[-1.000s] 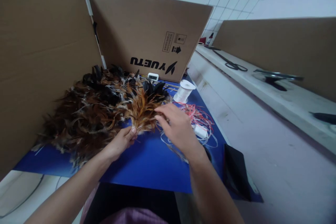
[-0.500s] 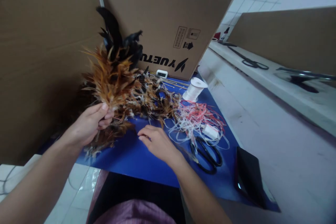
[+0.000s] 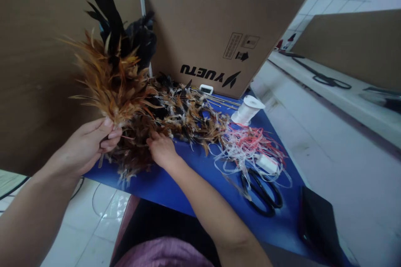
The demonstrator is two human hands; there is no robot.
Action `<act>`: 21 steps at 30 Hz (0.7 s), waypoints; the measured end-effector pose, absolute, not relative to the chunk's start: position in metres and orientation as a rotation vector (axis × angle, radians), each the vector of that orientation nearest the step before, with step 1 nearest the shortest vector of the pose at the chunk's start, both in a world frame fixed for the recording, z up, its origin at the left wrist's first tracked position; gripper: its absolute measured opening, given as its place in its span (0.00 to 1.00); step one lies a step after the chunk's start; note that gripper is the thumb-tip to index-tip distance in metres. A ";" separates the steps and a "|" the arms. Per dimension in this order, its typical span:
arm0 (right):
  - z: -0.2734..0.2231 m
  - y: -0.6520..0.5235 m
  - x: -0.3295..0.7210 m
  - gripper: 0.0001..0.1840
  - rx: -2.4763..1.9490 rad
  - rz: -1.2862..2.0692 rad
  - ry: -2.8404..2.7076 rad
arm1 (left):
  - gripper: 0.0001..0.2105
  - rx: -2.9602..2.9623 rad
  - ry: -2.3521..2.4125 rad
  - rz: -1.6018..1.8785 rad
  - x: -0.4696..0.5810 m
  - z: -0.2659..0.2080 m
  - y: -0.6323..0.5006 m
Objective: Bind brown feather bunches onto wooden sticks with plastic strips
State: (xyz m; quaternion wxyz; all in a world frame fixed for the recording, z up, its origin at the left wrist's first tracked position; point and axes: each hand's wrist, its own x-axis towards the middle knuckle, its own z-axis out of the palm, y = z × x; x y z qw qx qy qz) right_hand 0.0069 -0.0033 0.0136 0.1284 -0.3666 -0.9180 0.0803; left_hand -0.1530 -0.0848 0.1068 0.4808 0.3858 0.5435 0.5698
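A full bunch of orange-brown feathers (image 3: 112,87) with long black plumes at its top stands upright in my left hand (image 3: 89,139). The thumb and fingers of this hand are closed around the base of the bunch. My right hand (image 3: 163,150) reaches into the pile of loose brown and black feathers (image 3: 188,112) on the blue table, just right of the left hand. Its fingers are bent, and their tips are hidden among the feathers, so I cannot tell if they grip any.
Right of the pile lie tangled pink and white ribbons (image 3: 247,142), black-handled scissors (image 3: 266,196), a white spool (image 3: 247,110) and a dark phone (image 3: 321,225). Cardboard boxes (image 3: 200,29) wall the back and left. More scissors (image 3: 328,80) rest on the ledge at right.
My right hand has moved left and up from the bare blue surface into the loose feathers. The left hand and its feather bunch sit further left in view, which has also shifted.
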 end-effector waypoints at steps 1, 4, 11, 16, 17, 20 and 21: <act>0.012 0.001 0.005 0.13 -1.078 0.261 -2.670 | 0.10 0.939 1.324 1.391 -0.153 0.105 -0.085; 0.008 0.011 0.009 0.11 -1.108 0.315 -2.638 | 0.11 0.940 1.308 1.384 -0.154 0.101 -0.085; 0.025 0.019 0.068 0.10 -0.916 1.207 -1.941 | 0.15 0.945 1.285 1.305 -0.145 0.084 -0.075; 0.041 0.005 0.113 0.14 -0.847 1.745 -1.482 | 0.17 0.979 1.240 1.218 -0.120 0.071 -0.062; 0.043 0.002 0.120 0.14 -0.852 1.753 -1.453 | 0.17 0.980 1.233 1.207 -0.115 0.069 -0.060; 0.052 -0.009 0.136 0.13 -0.868 1.691 -1.433 | 0.18 0.995 1.215 1.165 -0.100 0.062 -0.054; 0.057 -0.014 0.140 0.13 -0.879 1.630 -1.461 | 0.18 1.009 1.208 1.146 -0.095 0.059 -0.053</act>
